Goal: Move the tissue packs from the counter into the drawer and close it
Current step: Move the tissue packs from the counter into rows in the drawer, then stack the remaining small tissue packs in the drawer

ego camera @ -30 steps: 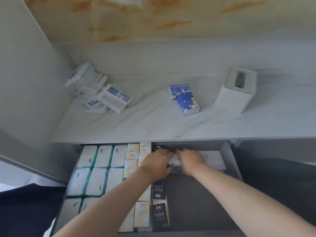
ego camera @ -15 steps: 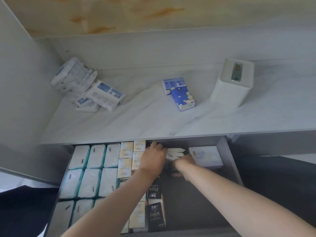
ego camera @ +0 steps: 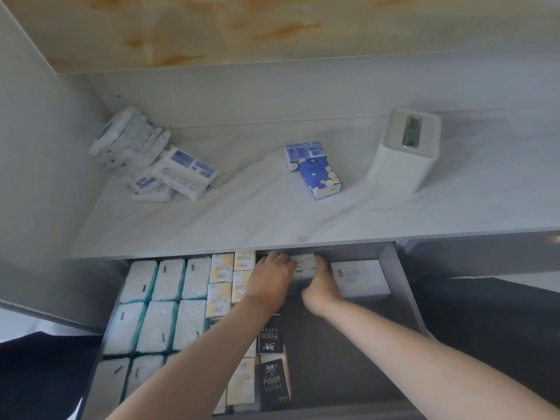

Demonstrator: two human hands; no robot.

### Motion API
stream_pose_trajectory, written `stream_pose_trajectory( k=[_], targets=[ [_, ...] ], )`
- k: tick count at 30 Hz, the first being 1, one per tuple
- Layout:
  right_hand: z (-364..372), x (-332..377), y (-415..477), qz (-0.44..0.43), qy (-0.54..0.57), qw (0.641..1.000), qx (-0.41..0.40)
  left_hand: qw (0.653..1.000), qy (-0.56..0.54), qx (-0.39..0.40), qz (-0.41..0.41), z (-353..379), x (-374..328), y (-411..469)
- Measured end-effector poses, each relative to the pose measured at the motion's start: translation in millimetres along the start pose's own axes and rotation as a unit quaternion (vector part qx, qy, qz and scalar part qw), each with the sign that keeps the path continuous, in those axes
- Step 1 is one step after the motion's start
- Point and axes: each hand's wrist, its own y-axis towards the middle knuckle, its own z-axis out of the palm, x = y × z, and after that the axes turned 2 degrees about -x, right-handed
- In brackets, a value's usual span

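White tissue packs (ego camera: 304, 265), stacked | left hand (ego camera: 269, 283) and right hand (ego camera: 321, 287) grip them | drawer (ego camera: 318, 374) open

- You can read "Face" in pale letters on the black pack (ego camera: 269, 336) in the drawer (ego camera: 400, 283).
- The nearer black pack (ego camera: 271, 381) shows "Face" again in gold. The characters above it are too small for you to make out.
- The cream packs (ego camera: 222, 268) beside them carry "Face", turned sideways.
- On the counter (ego camera: 272, 213), the blue pack (ego camera: 304, 153) has a barcode label with illegible digits.
- The white pack (ego camera: 360, 277) bears faint characters you cannot read.
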Motion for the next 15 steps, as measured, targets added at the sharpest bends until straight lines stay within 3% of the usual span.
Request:
stream_pose_trajectory(
  k=[4,6,11,15],
  targets=[
    [-12.1,2.3,-0.3,0.027,0.050,0.997,-0.056,0.999,0.021,0.032,0.035,-2.0,0.1,-8.2],
    [-13.2,3.7,-6.6,0.022,0.037,0.998,-0.044,0.997,0.037,0.060,0.029,-3.8,-1.1,-11.0],
    [-24.5,3.2,-17.2,-0.044,-0.102,0.992,0.059,0.994,-0.018,0.104,0.002,-20.5,-4.7,-15.2],
    [-48.1,14.4,-31.2,-0.108,-0.235,0.965,0.040,0.993,-0.060,0.102,0.003,-41.9,1.5,-23.0]
  ],
)
